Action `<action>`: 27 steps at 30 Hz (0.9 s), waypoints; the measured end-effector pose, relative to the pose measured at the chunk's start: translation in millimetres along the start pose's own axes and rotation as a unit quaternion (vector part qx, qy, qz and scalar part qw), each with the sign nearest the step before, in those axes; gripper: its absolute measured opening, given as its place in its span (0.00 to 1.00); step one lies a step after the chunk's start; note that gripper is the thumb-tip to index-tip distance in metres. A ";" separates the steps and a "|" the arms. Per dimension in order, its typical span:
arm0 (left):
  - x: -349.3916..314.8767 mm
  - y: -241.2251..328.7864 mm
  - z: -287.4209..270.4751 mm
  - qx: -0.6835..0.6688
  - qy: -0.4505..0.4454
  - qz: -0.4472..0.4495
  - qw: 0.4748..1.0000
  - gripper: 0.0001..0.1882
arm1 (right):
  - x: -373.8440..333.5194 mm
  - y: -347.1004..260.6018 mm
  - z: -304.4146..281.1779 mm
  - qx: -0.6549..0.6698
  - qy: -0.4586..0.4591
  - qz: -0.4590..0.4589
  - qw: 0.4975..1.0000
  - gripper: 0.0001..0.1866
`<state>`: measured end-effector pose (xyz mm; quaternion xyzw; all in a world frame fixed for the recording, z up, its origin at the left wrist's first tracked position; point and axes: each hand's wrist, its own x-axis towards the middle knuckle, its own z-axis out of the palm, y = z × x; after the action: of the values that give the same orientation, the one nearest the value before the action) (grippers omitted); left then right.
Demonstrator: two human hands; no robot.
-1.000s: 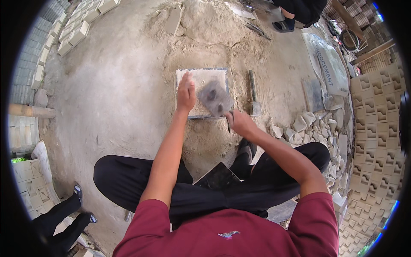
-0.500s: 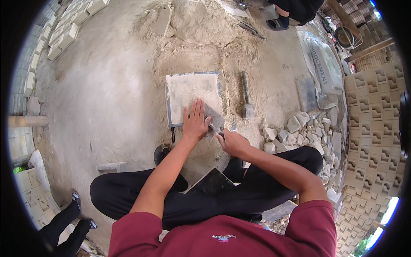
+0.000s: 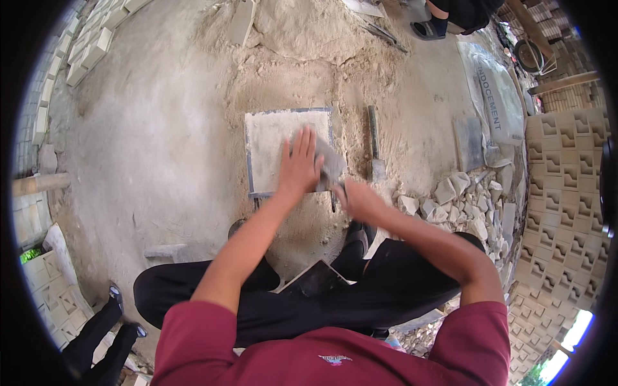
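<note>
A square metal-edged mould (image 3: 246,151) lies on the dusty ground in front of me, filled level with pale powdery mix (image 3: 267,138). My right hand (image 3: 362,202) is closed round the handle of a trowel (image 3: 329,161), slightly blurred. The grey blade slants over the right part of the mix. My left hand (image 3: 299,170) lies flat with its fingers stretched out, by the blade's left edge and partly over it. To the right of the mould rests a hammer-like tool (image 3: 377,170) with a blocky head and a straight metal handle.
A mound of mix (image 3: 302,29) rises beyond the mould. Broken stone pieces (image 3: 473,206) heap up at right, below a cement sack (image 3: 492,96). Patterned blocks (image 3: 560,193) stand stacked at far right. A dark plate (image 3: 315,280) lies between my legs. Other people's feet (image 3: 429,29) show at the edges.
The trowel and my right hand have shifted a little to the right. My left hand has moved slightly up and right along with the blade.
</note>
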<state>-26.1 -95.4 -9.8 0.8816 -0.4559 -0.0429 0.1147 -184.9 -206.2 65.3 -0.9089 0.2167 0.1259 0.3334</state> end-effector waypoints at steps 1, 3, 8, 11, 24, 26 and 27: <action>-10.7 1.1 -3.2 0.003 0.002 -0.001 1.000 0.36 | -21.3 -11.0 6.4 0.006 -0.042 0.032 0.999 0.25; -25.2 7.1 -10.8 -0.014 0.002 0.004 1.000 0.36 | -28.8 -24.2 -0.8 -0.026 -0.056 0.067 0.996 0.23; 49.4 -11.6 -13.0 0.012 0.052 0.006 0.999 0.35 | 37.1 -12.6 -34.7 -0.051 0.027 0.022 0.998 0.23; 97.1 -34.5 -7.2 0.010 0.070 0.005 0.997 0.33 | 79.5 -20.3 -48.1 -0.062 0.092 -0.016 0.994 0.24; 41.8 -14.8 -6.3 0.004 0.051 0.023 0.998 0.33 | 20.0 -21.0 -6.7 -0.021 0.054 0.042 0.997 0.25; 96.7 -15.0 -17.7 0.021 0.035 0.025 0.999 0.33 | 67.4 -1.7 -27.1 -0.058 0.099 0.019 0.993 0.25; 106.4 -32.2 -15.7 0.027 0.029 0.016 0.999 0.33 | 86.2 -23.0 -48.0 -0.015 0.059 0.021 0.998 0.25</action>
<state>64.0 -161.4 0.7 0.8778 -0.4674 -0.0036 0.1046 -94.5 -248.9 81.6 -0.9148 0.2530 0.0826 0.3039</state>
